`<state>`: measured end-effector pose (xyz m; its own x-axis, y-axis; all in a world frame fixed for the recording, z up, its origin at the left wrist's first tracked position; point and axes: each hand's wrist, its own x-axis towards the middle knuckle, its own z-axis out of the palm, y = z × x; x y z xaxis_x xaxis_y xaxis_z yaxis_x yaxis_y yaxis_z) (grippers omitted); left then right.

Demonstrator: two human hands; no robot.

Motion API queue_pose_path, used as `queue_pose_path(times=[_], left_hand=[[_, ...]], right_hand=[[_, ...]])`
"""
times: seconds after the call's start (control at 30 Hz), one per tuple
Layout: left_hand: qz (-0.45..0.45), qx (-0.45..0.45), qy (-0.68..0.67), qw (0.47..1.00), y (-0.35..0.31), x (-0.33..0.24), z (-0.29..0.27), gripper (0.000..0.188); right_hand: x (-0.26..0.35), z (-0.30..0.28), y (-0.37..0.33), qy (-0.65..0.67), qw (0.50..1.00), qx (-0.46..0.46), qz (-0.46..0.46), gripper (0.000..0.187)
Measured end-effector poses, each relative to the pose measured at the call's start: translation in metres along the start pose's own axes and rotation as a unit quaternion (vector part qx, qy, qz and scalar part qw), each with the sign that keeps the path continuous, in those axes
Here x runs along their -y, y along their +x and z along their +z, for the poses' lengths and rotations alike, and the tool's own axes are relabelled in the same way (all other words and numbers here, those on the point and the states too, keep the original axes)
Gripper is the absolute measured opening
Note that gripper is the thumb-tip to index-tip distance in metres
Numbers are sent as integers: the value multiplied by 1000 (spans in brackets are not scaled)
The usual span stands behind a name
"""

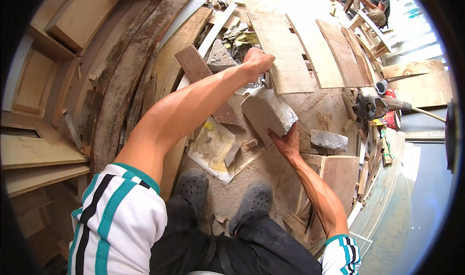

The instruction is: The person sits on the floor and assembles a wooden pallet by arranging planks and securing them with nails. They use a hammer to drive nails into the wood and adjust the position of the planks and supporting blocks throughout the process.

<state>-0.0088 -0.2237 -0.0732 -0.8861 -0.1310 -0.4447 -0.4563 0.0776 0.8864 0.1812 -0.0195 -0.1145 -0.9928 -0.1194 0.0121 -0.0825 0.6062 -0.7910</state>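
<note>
In front of my feet a grey concrete block (265,111) is tipped up at an angle. My right hand (289,142) grips its near right corner, the thumb on the face and the other fingers mostly hidden. Farther off, my left hand (257,62) is closed at the left edge of a pale wooden board (283,57); what it holds, if anything, is hidden. Beside that hand sit a jagged chunk of concrete (221,57) and crumpled paper scraps (243,37). A second grey block (329,140) lies to the right of my right hand.
Several more boards (310,47) lie side by side ahead. Long rough planks (131,67) and wooden boxes (85,16) line the left. A stained flat sheet (211,146) rests near my shoes (252,200). At right are a brush (395,102), cans and scrap wood; a person (375,4) sits far right.
</note>
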Motion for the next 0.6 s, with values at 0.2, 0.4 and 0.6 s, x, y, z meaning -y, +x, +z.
queue_pose_path(times=[0.2, 0.4, 0.6], left_hand=[[17, -7, 10, 1000, 7, -5, 4, 24], [6, 2, 47, 999, -3, -14, 0, 26], [-7, 14, 56, 998, -14, -25, 1, 32]], right_hand=[[-4, 6, 17, -3, 1000, -27, -3, 81], [7, 3, 23, 12, 1000, -17, 5, 79], [5, 13, 33, 15, 998, -56, 19, 77]])
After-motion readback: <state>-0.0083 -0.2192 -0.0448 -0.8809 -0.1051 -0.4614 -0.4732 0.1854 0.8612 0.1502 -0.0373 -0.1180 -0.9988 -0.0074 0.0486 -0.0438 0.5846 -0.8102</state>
